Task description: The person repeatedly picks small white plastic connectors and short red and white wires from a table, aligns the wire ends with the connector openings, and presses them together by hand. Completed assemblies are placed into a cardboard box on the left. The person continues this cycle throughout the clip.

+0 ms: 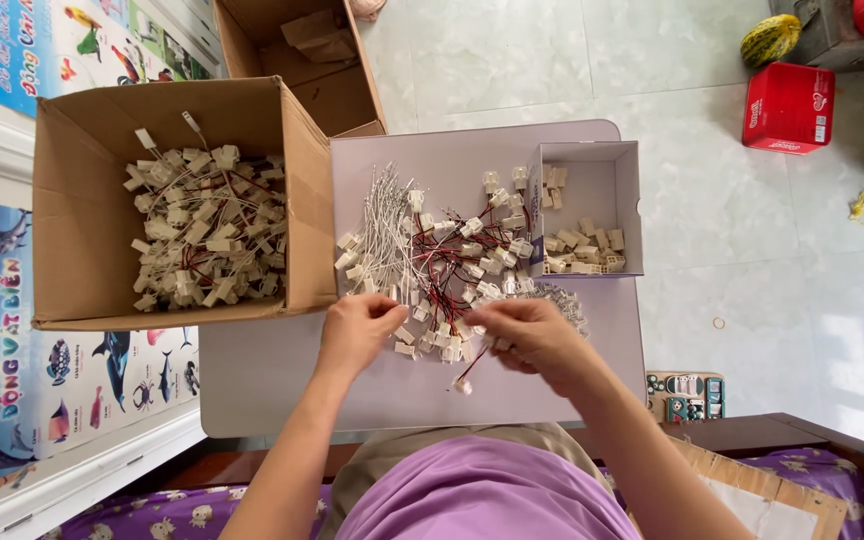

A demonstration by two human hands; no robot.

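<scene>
Sorting wired connectors [442,262], brown carton [82,210], red box [788,108]

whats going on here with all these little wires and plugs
A person seated at a small pale table has both hands in a loose pile of wired white connectors. The left hand and right hand are pinching pieces at the near edge of the pile, with one red-wired connector dangling below. A large cardboard box on the left holds many more wired connectors, and a small white box on the right holds loose plastic housings.
</scene>
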